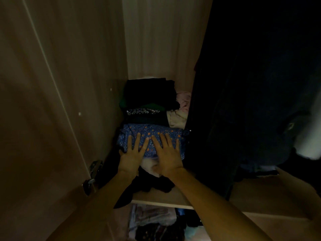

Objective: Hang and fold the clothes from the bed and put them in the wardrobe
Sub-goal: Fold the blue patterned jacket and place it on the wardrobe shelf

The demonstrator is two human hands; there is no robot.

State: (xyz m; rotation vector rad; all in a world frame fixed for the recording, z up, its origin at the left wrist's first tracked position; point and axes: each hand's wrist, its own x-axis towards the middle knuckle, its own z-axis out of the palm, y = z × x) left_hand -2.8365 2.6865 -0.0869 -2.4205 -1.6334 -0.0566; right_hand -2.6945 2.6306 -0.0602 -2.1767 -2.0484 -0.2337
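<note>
A folded blue garment (156, 132) with orange and white specks lies on the wardrobe shelf (166, 197), on top of white and black clothes. My left hand (132, 153) presses flat on its left part, fingers straight and spread. My right hand (167, 153) lies flat on its right part beside the left hand. Behind the blue garment stands a stack of folded dark clothes (149, 98) with a green layer and a black-and-white patterned one.
Dark hanging clothes (243, 101) fill the right side of the wardrobe. The open wardrobe door (43, 101) with its hinge (93, 168) stands at the left. Pale crumpled clothes (180, 110) lie at the back right. A lower shelf holds more clothes (156, 223).
</note>
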